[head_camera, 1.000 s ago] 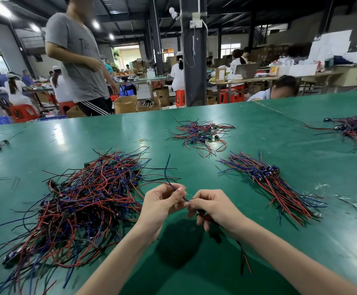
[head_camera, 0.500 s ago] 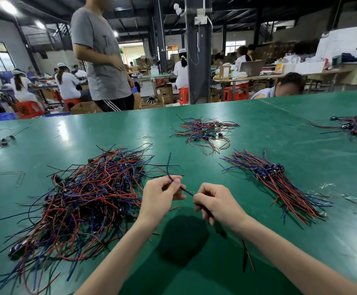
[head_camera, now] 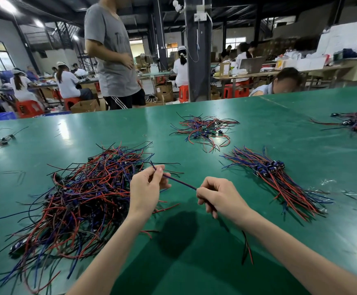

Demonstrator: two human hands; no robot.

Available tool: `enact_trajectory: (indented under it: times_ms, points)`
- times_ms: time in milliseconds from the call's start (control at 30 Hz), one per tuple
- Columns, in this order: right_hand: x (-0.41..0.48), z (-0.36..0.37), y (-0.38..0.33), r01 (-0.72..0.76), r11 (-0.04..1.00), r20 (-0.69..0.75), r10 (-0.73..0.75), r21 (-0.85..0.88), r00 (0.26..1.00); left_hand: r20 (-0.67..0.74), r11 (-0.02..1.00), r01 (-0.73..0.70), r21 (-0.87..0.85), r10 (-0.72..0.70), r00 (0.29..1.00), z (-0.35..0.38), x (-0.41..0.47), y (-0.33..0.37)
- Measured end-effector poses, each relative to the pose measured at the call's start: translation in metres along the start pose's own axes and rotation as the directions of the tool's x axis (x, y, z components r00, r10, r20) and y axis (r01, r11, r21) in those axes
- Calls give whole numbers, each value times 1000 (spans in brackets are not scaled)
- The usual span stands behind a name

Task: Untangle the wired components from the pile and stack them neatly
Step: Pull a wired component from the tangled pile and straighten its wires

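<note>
**Inspector:** Wired component under review: one purple lead stretched taut above the worktop, near its front edge. Left hand pinches the far end, right hand is closed around the near part, tails hanging below.

**Supervisor:** And the sources?

**Inspector:** Tangled pile sits toward the left edge; neat stack toward the right, bodies grouped together.

**Supervisor:** Recommendation?

**Inspector:** Draw the lead straight through the fingers, no jerking. Then lay it parallel on the stack, body matching the others.
</note>
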State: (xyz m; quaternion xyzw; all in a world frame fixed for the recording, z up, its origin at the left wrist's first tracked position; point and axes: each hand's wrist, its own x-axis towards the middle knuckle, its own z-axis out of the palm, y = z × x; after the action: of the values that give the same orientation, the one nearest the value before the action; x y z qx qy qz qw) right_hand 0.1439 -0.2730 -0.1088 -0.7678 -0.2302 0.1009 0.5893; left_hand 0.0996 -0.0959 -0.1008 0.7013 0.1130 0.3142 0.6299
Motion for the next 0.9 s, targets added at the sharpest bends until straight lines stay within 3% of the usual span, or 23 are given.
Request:
enact_trajectory:
  times_ms: [133, 333, 433, 600, 700, 800, 900]
  points:
    - [0, -3, -1, 17, 1000, -22, -17, -2, 1000, -25, 999, -37, 9, 38, 999, 0, -3, 2]
    - [4, -14, 7, -16, 998, -143, 7, -57, 990, -112, 942, 136, -308, -177, 978, -19, 4, 10]
    - [11, -25, 10, -52, 997, -184, 63, 65, 981, -112, 908, 178, -380, -236, 965, -33, 11, 10]
    - [13, -22, 11, -42, 980, -165, 75, 196, 984, -13, 935, 203, -290, -216, 976, -21, 4, 9]
    - [9, -15, 8, -7, 970, -142, 43, 245, 989, 155, 957, 238, -167, -213, 965, -6, -9, 7]
    - [4, -7, 5, 39, 975, -107, -15, 221, 994, 326, 936, 326, -134, -269, 906, 12, -24, 5]
    - [-1, 0, 5, 72, 988, -55, -65, 138, 996, 348, 920, 347, -185, -269, 898, 21, -27, 1]
